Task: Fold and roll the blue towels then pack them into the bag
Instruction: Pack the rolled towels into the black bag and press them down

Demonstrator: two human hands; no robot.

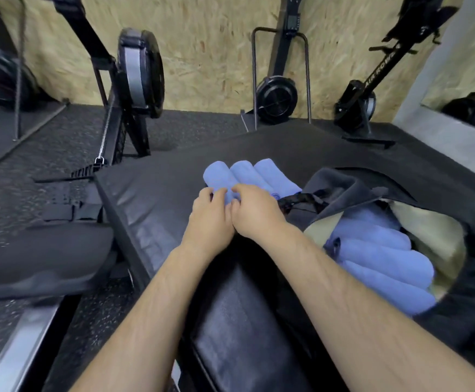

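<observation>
1. Currently three rolled towels are lying side by side on the black padded worktop, at about twelve o'clock from the person.
2. The left hand is curling its fingers over the near end of the leftmost roll. The right hand, touching it on its three o'clock side, is pinching the near end of the middle roll. Both hands are narrow and closed on cloth.
3. The bag is sitting open at about three o'clock, with more packed towels lying inside it.
4. The rolls are looking light, soft and limp, with a nap that is probably gripping skin well, so nothing here is likely slipping or breaking.
5. A roll lifted by one end is probably going to sag and uncoil. Wrapping the fingers round its middle, over the loose edge, seems the safer hold.
6. Being squashy, each roll is likely pressing easily into a gap beside those already packed.
</observation>
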